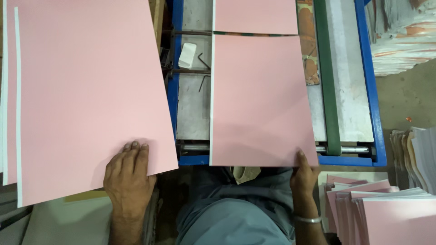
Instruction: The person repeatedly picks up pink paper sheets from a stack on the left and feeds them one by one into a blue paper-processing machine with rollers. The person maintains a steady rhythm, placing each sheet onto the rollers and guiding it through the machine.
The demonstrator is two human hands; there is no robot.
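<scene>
Head view: we feed pink paper sheets into a blue-framed machine.
Our right hand (303,174) pinches the near right corner of one flat pink sheet (261,100) on the machine bed (193,113); another sheet (255,16) lies further in. Our left hand (129,181) presses flat on the big pink stack (91,90) at left, still to feed.

Left pink sheet (91,90) cut off at top edge; right hand (303,174) fingertips under sheet (261,104).

pink sheet (261,100) flat on the blue-framed machine bed, large pink stack (86,90) left
</scene>
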